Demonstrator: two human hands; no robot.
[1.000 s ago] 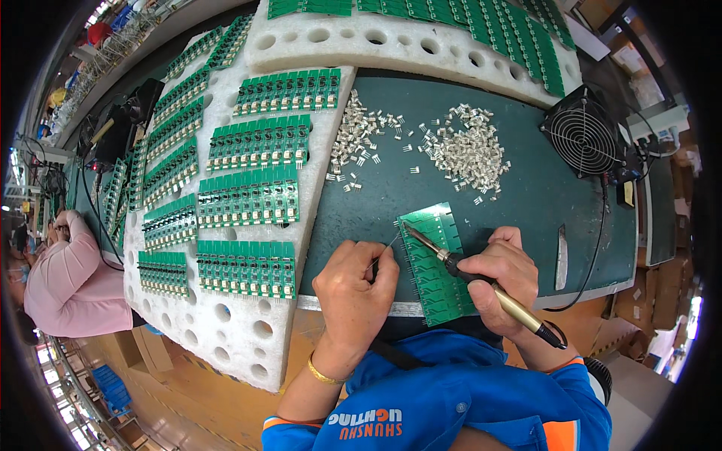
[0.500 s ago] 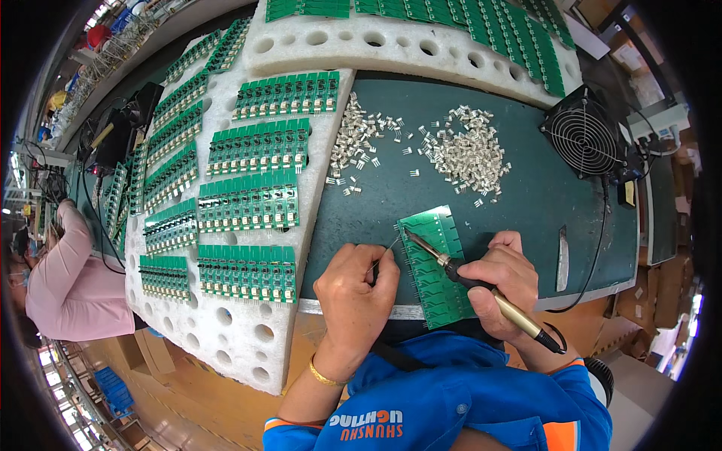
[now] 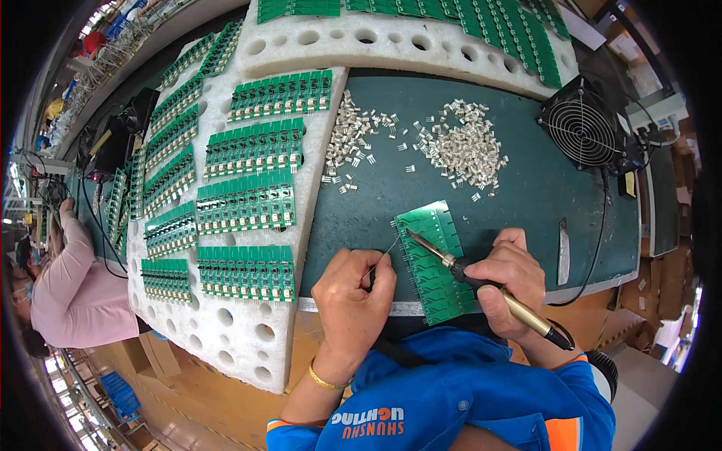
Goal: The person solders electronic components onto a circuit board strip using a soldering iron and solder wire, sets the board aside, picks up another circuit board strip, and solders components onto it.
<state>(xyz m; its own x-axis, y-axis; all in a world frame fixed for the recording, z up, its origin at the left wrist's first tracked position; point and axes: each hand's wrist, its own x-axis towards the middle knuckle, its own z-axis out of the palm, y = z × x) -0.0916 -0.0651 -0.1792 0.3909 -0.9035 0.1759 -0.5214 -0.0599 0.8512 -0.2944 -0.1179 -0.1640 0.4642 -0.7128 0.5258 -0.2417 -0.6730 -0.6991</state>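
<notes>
My right hand point(image 3: 513, 282) is wrapped round the handle of a soldering iron point(image 3: 481, 283). The iron slants to the upper left, its tip at the left edge of a green circuit board panel point(image 3: 435, 289), close to the far end. Thin pins stick out along that left edge. In my left hand point(image 3: 353, 289), fingers pinched together, is a thin strand of solder wire point(image 3: 392, 246) that reaches up towards the iron's tip. Whether wire and tip touch is too small to tell. The panel lies tilted on the green bench top, its near end at the front edge.
Two heaps of small white pinned components point(image 3: 465, 146) lie beyond the panel. White foam boards point(image 3: 259, 319) at left and back carry several filled green panels point(image 3: 246, 272). A black fan point(image 3: 583, 131) and a metal strip point(image 3: 563, 252) are at right. A person in pink point(image 3: 83, 293) sits far left.
The iron's tip has moved slightly nearer along the panel's left edge, with the wire following. The whole view has shifted a little; both hands keep their grips.
</notes>
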